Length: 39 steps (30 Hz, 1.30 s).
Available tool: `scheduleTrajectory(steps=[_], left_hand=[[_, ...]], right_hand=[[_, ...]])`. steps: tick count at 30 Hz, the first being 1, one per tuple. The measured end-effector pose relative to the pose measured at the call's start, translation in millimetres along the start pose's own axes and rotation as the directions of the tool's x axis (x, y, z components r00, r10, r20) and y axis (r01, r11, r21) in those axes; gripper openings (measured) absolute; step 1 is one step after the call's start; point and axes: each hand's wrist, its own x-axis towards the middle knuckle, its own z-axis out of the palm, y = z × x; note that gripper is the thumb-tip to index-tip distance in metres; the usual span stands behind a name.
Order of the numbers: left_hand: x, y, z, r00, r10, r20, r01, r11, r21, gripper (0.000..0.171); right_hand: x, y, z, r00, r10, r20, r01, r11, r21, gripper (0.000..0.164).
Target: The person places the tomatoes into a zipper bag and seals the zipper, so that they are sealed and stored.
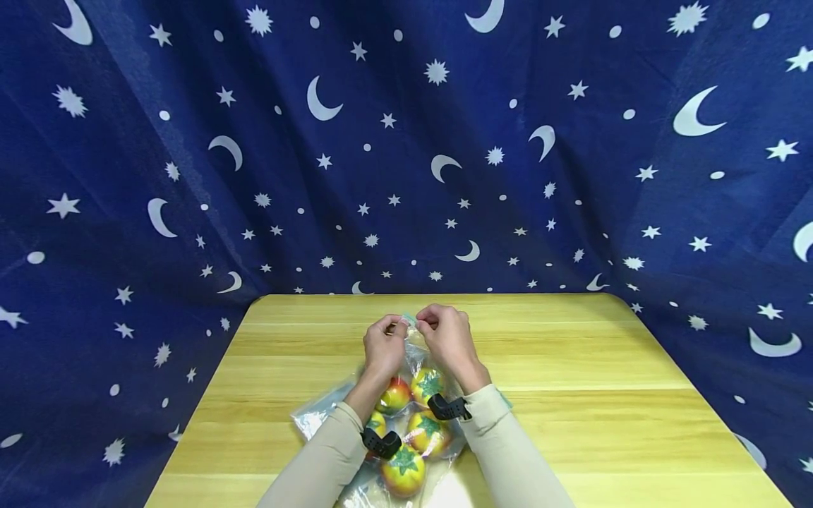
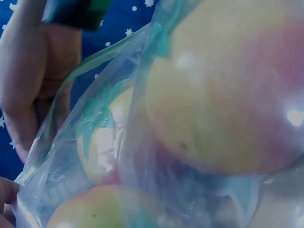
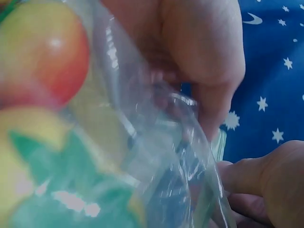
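A clear plastic bag (image 1: pixel 416 353) lies towards me, holding several yellow-red fruits (image 1: pixel 403 471) with green leafy tops. At its far end is a pale green strip (image 1: pixel 408 319). My left hand (image 1: pixel 385 349) pinches the bag's edge at the left of this strip. Close beside it, my right hand (image 1: pixel 447 342) pinches the same edge from the right, fingers curled. In the left wrist view the bag's green-lined edge (image 2: pixel 88 61) runs slantwise past the fruits. Crinkled film (image 3: pixel 161 137) reaches up to the fingers in the right wrist view.
More clear plastic (image 1: pixel 317 414) spreads out left of the fruits on the wooden table (image 1: pixel 610 416). Both wrists wear black straps (image 1: pixel 448 407), and the forearms cover part of the bag. A blue curtain (image 1: pixel 406 176) with moons and stars hangs behind the table.
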Motion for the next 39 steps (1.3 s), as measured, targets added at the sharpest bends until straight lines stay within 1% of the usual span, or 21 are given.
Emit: scheduleTrajectory(steps=[3,8,15,19,22,26,31,36,39], left_hand=[[0.0,-0.3,0.0,1.000,-0.014,-0.022,0.014,1.000,-0.003,0.014],[0.9,-1.5,0.0,0.999,-0.036,-0.031,0.036,0.999,-0.029,0.015],[3.6,-0.5,-1.3,0.993,-0.088,-0.074,0.082,0.993,-0.080,0.016],[5.8,1.6,-2.3,0.991,-0.127,-0.048,0.120,0.984,-0.128,0.017],[7.1,4.0,-3.6,0.987,-0.155,-0.041,0.146,0.975,-0.167,0.017],[8.7,6.4,-5.9,0.981,-0.185,-0.054,0.172,0.965,-0.197,0.017],[10.0,5.6,-7.8,0.976,-0.209,-0.059,0.191,0.955,-0.226,0.017],[9.0,4.8,-8.0,0.972,-0.233,-0.040,0.218,0.950,-0.225,0.017],[8.0,4.5,-7.6,0.970,-0.240,-0.037,0.226,0.947,-0.228,0.018]], right_hand=[[-8,7,-4,1.000,0.020,-0.002,-0.020,1.000,0.007,0.004],[-24,21,-12,0.999,0.042,-0.002,-0.042,0.999,0.011,0.004],[-54,45,-34,0.995,0.095,0.006,-0.095,0.995,-0.024,0.006],[-65,57,-48,0.994,0.110,0.010,-0.110,0.993,-0.041,0.004],[-73,67,-59,0.993,0.119,0.016,-0.118,0.991,-0.056,0.004],[-81,80,-72,0.989,0.147,0.020,-0.145,0.985,-0.089,0.004],[-86,92,-84,0.983,0.185,0.021,-0.181,0.977,-0.115,0.006],[-90,100,-92,0.979,0.203,0.032,-0.198,0.974,-0.113,0.007],[-91,103,-96,0.979,0.202,0.023,-0.198,0.973,-0.115,0.008]])
